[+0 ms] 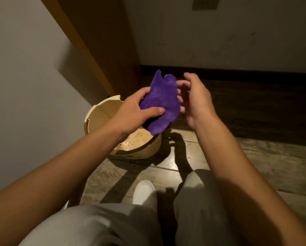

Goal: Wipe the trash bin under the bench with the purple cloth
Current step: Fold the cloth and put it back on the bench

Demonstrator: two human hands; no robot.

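Observation:
A cream plastic trash bin point(99, 114) stands on the wooden floor beside a wooden panel, its inside bottom speckled with dark crumbs. Above its right rim, my left hand point(136, 110) grips a crumpled purple cloth point(162, 103), thumb pressed on its front. My right hand point(194, 100) hovers just right of the cloth, fingers spread and curled toward its edge, holding nothing that I can see. The cloth hides part of the bin's far rim.
A wooden bench side panel point(99, 41) rises at the back left, next to a grey wall point(24, 77). A white wall with dark baseboard point(228, 71) closes the back. My grey trousers and a white shoe point(145, 192) fill the near floor.

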